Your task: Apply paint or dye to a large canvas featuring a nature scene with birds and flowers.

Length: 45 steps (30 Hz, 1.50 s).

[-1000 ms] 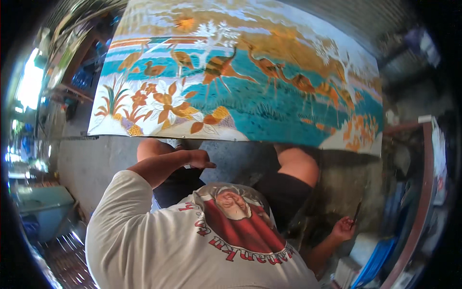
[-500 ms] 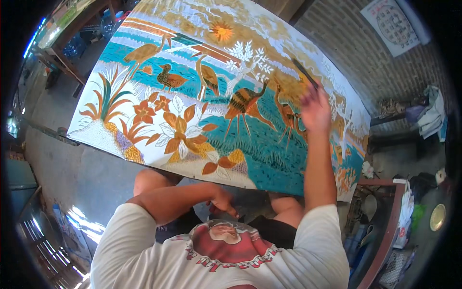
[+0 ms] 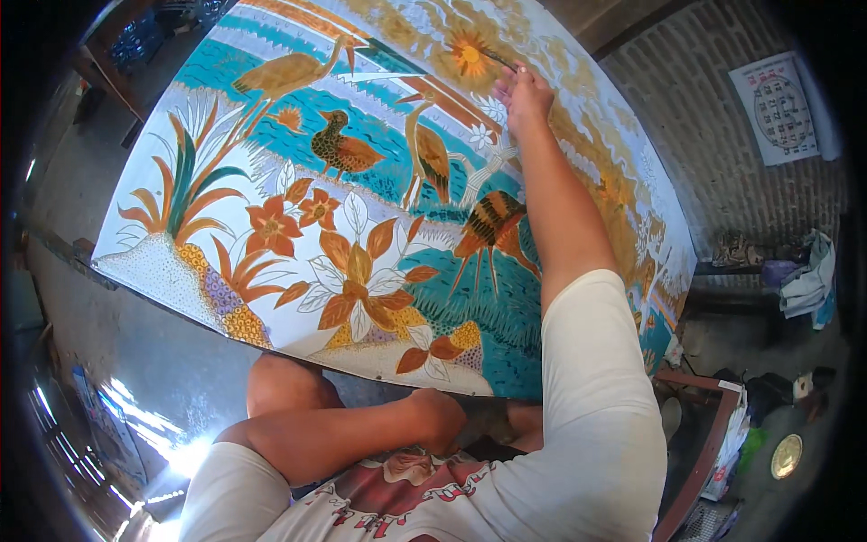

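My right hand (image 3: pixel 526 93) reaches far over the painted cloth panel (image 3: pixel 271 307), its fingers pinched round a thin dark paintbrush (image 3: pixel 498 60). The brush's tip points at the orange painted sun (image 3: pixel 468 54), and I cannot tell whether it touches. Around it on the panel are painted wading birds, a brown duck (image 3: pixel 343 144), orange flowers and leaves, and teal water; some leaves and a tree are bare white outlines. Below the panel's near edge, my left hand (image 3: pixel 440 418) rests bent down by my lap, its fingers hidden.
A brick wall (image 3: pixel 713 190) with a hung calendar (image 3: pixel 784 108) stands at the right. Cloths (image 3: pixel 808 275) lie on a ledge below it. A reddish-brown frame (image 3: pixel 709 452) is at the lower right, with a round gold-coloured lid (image 3: pixel 787 456) beyond. Wooden furniture (image 3: pixel 113 45) stands at the far left.
My right hand has moved left and farther up the panel with the brush, from near the right-hand birds to the sun. The view has shifted; my left hand stays low by my lap.
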{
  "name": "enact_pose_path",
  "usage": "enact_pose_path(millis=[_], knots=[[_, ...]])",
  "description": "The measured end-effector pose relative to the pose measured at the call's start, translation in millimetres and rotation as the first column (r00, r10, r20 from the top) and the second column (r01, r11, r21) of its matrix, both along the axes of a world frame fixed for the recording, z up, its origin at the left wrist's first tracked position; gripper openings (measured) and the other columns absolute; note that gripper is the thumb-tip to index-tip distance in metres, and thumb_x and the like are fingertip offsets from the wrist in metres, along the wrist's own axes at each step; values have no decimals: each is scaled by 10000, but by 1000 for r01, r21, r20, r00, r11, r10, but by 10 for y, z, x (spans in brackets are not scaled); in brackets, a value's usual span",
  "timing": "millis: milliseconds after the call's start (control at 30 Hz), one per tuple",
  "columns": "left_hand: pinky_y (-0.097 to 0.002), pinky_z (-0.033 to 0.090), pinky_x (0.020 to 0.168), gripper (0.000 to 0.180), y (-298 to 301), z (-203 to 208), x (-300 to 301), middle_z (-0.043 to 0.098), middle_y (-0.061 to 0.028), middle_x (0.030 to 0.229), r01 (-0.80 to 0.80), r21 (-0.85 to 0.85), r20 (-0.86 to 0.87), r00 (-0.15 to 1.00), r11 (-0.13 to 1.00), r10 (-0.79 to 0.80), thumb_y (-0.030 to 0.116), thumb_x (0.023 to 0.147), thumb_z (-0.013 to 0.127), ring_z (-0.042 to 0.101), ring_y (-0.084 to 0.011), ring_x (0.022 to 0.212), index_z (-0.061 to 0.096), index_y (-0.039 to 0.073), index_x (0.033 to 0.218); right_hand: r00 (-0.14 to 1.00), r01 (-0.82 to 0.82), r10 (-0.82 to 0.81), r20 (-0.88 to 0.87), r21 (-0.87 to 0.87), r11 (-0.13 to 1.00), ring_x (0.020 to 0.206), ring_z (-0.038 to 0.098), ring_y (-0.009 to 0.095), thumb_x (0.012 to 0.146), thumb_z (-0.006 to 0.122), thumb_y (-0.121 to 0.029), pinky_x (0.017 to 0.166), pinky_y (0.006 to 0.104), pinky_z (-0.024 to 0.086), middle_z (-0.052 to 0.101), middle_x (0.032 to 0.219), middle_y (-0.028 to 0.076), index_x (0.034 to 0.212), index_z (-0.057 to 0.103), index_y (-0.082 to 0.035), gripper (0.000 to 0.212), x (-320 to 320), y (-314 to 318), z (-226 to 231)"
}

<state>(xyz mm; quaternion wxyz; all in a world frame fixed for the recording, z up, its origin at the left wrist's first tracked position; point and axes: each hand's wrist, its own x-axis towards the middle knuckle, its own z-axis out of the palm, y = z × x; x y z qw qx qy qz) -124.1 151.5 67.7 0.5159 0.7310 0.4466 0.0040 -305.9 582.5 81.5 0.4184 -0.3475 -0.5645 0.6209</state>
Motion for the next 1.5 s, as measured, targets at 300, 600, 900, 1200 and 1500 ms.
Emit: enact_pose_path(millis=[300,600,900,1200,1500], knots=[[-456,579,775,383,42,103,-15,729,-163,1022,65,-54,-27,997,996,-67,377,840,643,715,-324,944,747,40,990,995,18,-22,93,47,999,687,654,200,1033,465,-181,581,328,593,683,1058,155,1250,575,-26,289,41,61,-136],[-463,574,775,383,64,22,55,729,-152,1028,101,-101,-56,993,990,-106,379,844,630,710,-324,960,747,50,1001,999,29,-30,18,12,999,682,656,201,1026,467,-174,566,328,582,685,1048,156,1228,579,-18,278,68,61,-102],[-470,558,780,390,48,3,46,718,-206,948,59,-83,-12,998,995,-60,381,837,630,703,-365,920,743,19,927,996,92,-92,-3,24,995,697,667,222,1023,479,-179,587,336,586,692,1030,165,1232,567,-11,282,66,96,-80],[-453,569,795,382,50,-57,80,725,-165,1035,91,-88,-38,995,992,-95,386,845,643,707,-331,968,749,49,990,989,100,-105,104,58,993,639,657,207,1014,486,-165,563,326,580,693,1023,175,1188,588,0,261,160,117,-156],[-454,565,807,384,94,9,80,720,-167,1063,132,-100,-47,989,986,-137,358,858,618,702,-330,994,740,34,1024,985,170,-172,-20,-74,983,660,667,233,1008,456,-161,578,344,591,696,999,173,1188,588,-11,270,242,131,-250]])
